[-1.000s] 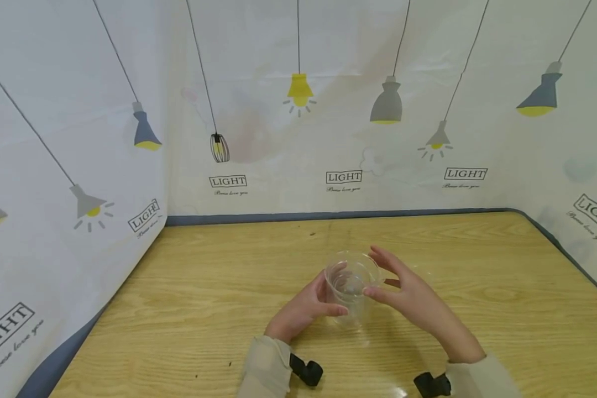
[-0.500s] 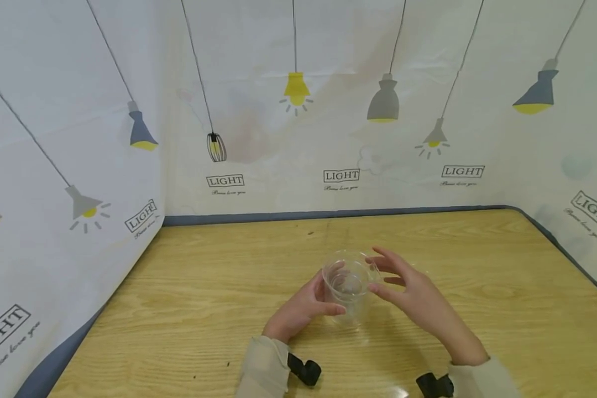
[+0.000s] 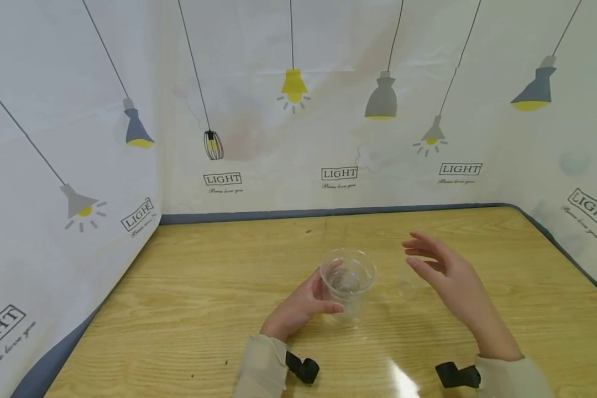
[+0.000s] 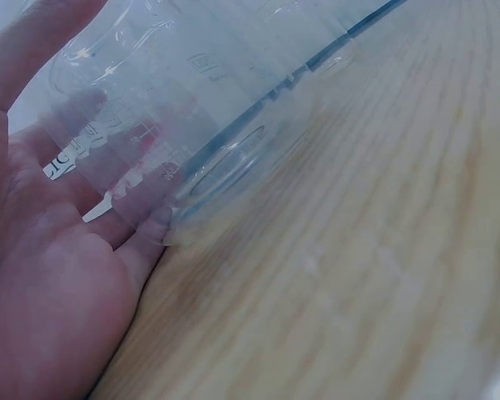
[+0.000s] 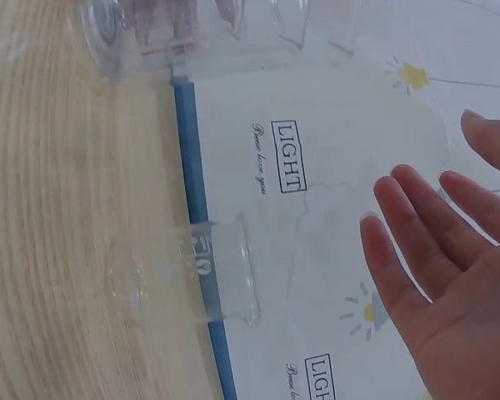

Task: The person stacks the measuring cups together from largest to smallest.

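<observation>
My left hand [image 3: 298, 307] grips a large clear plastic cup [image 3: 350, 304], thumb on the near side and fingers round the far side. The cup stands upright with its wide rim facing up; rings show inside it. In the left wrist view, faint print marks the wall of the cup [image 4: 204, 92]. Off to its right, my right hand [image 3: 455, 276] is raised with nothing in it, fingers relaxed. Beside and below that hand stands a smaller clear cup [image 5: 179, 275] with printed markings, only faintly visible in the head view.
A wood-grain table [image 3: 219, 276] lies under everything. White sheeting [image 3: 278, 132] printed with lamps encloses its back and sides, with a blue-grey border [image 3: 239, 218] along the bottom. Black wrist mounts [image 3: 303, 367] sit at both sleeves.
My right hand has left the large cup's rim and moved to the right, above the smaller cup. My left hand keeps its grip on the large cup.
</observation>
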Demonstrator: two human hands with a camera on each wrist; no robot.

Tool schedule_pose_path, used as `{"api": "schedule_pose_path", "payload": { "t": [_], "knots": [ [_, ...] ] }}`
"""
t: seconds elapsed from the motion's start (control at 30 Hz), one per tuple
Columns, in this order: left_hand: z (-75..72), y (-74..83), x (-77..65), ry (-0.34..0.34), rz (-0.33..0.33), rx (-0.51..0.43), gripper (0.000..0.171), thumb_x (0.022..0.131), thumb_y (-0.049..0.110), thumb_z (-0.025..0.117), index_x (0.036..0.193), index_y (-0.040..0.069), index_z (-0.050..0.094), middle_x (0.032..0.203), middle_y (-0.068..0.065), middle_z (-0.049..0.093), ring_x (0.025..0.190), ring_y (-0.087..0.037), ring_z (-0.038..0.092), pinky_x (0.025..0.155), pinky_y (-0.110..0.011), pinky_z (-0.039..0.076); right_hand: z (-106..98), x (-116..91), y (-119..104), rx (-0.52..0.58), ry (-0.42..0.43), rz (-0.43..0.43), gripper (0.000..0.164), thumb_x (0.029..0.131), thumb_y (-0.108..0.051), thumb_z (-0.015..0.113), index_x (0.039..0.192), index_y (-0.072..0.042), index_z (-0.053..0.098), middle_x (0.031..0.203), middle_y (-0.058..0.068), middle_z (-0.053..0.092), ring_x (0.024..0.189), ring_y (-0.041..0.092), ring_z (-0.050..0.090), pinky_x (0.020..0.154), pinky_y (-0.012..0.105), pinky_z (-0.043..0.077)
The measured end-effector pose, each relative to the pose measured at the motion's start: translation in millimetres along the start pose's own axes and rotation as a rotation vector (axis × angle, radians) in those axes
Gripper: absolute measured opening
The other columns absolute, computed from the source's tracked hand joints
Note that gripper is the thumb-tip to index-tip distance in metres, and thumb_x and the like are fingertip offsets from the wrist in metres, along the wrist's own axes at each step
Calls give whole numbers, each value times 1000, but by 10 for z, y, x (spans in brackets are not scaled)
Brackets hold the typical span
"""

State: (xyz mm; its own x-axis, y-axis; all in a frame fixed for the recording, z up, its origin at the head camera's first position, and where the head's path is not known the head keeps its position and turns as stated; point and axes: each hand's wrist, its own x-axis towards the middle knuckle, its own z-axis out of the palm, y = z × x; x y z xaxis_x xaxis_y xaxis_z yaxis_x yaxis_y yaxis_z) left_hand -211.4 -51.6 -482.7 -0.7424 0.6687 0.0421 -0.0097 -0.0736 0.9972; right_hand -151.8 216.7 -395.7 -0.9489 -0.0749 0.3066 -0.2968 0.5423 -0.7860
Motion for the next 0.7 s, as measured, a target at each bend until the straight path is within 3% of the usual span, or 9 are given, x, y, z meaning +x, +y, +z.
{"api": "schedule_pose_path", "payload": {
  "t": [0.43, 0.7],
  "knots": [
    [-25, -57, 21, 3, 11, 18, 79, 75, 7, 70, 137, 35, 29, 138, 5, 34, 126, -16, 33, 102, -33, 25, -180, -24, 161, -47, 64, 21, 44, 92, -31, 48, 134, -27, 38, 121, -3, 52, 105, -2, 46, 80, 6, 36],
    [-16, -54, 18, 7, 1, 21, 79, 76, 7, 70, 136, 36, 29, 139, 5, 33, 126, -15, 32, 102, -34, 24, -227, -49, 263, -91, 30, 90, 46, 90, -35, 49, 134, -24, 38, 125, -3, 48, 111, 11, 45, 78, 4, 35]
  ]
}}
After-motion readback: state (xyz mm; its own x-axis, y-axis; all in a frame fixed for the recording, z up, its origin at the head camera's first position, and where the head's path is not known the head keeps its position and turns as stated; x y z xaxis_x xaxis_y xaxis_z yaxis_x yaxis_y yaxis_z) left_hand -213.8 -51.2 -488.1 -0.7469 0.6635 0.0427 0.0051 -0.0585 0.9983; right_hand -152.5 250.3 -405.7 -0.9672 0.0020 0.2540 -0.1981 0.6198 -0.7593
